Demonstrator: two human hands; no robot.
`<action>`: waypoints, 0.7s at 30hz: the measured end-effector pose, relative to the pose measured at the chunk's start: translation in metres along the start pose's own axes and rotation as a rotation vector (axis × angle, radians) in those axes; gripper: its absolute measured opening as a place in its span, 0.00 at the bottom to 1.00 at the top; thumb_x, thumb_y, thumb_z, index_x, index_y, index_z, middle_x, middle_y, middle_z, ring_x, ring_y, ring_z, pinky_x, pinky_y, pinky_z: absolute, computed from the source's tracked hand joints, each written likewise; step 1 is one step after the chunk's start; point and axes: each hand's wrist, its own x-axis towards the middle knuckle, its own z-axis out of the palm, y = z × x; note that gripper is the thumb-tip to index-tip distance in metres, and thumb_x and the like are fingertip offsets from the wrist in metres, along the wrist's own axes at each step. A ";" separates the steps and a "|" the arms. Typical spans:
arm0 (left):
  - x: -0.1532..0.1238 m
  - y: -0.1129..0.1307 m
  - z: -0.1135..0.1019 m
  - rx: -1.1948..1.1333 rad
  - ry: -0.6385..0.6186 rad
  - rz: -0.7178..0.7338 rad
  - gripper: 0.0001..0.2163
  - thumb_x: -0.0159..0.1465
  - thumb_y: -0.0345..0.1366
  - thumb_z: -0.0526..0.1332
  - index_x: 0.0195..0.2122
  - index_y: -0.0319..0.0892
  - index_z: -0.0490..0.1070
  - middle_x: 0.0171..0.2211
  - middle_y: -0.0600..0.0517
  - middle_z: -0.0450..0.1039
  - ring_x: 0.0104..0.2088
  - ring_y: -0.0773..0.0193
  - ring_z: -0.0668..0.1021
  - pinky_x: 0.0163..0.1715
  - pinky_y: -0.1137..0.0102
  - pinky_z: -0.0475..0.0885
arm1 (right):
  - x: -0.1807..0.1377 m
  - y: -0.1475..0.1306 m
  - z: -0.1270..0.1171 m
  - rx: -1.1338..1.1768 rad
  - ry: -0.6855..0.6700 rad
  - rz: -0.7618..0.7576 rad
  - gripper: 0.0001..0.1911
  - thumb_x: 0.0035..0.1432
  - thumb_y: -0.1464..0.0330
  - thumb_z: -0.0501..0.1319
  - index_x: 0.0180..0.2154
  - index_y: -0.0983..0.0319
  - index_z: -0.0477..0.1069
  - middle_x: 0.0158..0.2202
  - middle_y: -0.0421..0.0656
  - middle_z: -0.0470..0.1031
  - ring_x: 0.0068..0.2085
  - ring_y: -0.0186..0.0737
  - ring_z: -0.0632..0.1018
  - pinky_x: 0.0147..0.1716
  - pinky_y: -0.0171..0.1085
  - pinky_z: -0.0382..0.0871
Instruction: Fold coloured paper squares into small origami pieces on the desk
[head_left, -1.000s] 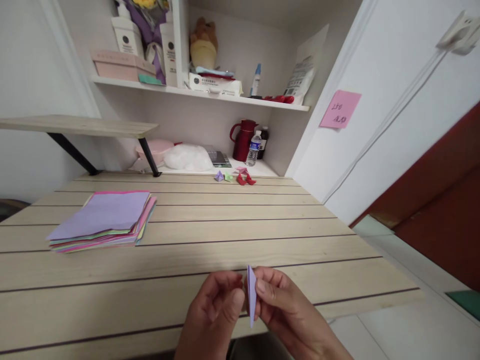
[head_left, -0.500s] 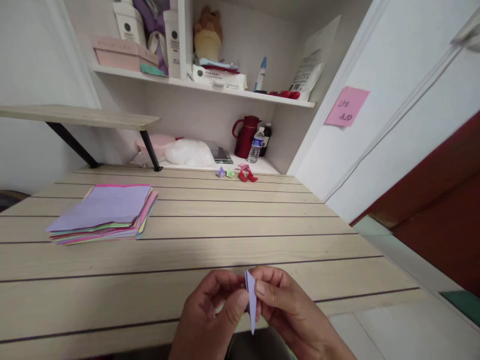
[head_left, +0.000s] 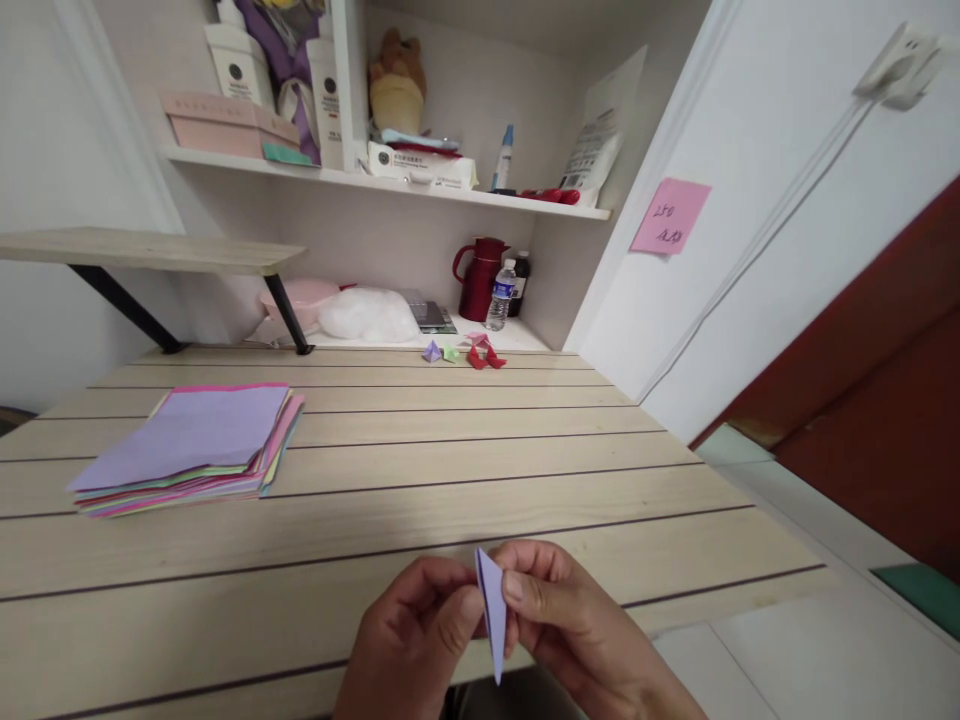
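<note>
A small folded piece of lilac paper (head_left: 492,610) stands on edge, pointed at both ends, over the near edge of the wooden table (head_left: 420,470). My left hand (head_left: 409,645) pinches it from the left with thumb and forefinger. From the right, my right hand (head_left: 574,630) grips it too, thumb pressed against the paper. A stack of coloured paper sheets (head_left: 187,450) with a lilac sheet on top lies on the table at the left, well away from both hands.
Several small folded paper shapes (head_left: 465,352) in purple, green, pink and red sit at the table's far edge. Behind them are a red jug (head_left: 474,278), a water bottle (head_left: 498,296) and a pink bowl (head_left: 296,298). A shelf (head_left: 375,180) above holds boxes and bottles. A wall with a pink note (head_left: 670,216) rises at right.
Both hands and the folded paper have stayed pinched together; the paper sits slightly lower and more tilted. The view has shifted a little, moving the paper stack left.
</note>
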 end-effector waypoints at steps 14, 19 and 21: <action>-0.003 -0.001 0.004 0.416 0.362 0.117 0.14 0.52 0.43 0.64 0.38 0.44 0.76 0.30 0.52 0.80 0.31 0.62 0.81 0.34 0.72 0.73 | 0.002 0.001 0.006 -0.081 0.071 -0.018 0.19 0.45 0.60 0.76 0.25 0.67 0.73 0.19 0.42 0.74 0.21 0.29 0.72 0.25 0.29 0.65; -0.002 -0.003 0.001 0.436 0.314 0.132 0.13 0.54 0.44 0.63 0.37 0.44 0.75 0.31 0.51 0.81 0.33 0.62 0.81 0.37 0.73 0.73 | 0.003 0.003 0.006 -0.086 0.078 -0.031 0.19 0.46 0.60 0.75 0.26 0.67 0.73 0.18 0.40 0.73 0.20 0.29 0.71 0.22 0.29 0.65; -0.003 -0.003 -0.001 0.457 0.291 0.129 0.12 0.54 0.45 0.63 0.37 0.45 0.75 0.31 0.51 0.80 0.32 0.62 0.80 0.38 0.72 0.72 | 0.003 0.003 0.006 -0.095 0.081 -0.033 0.19 0.46 0.59 0.75 0.26 0.66 0.72 0.18 0.40 0.73 0.20 0.29 0.71 0.22 0.29 0.65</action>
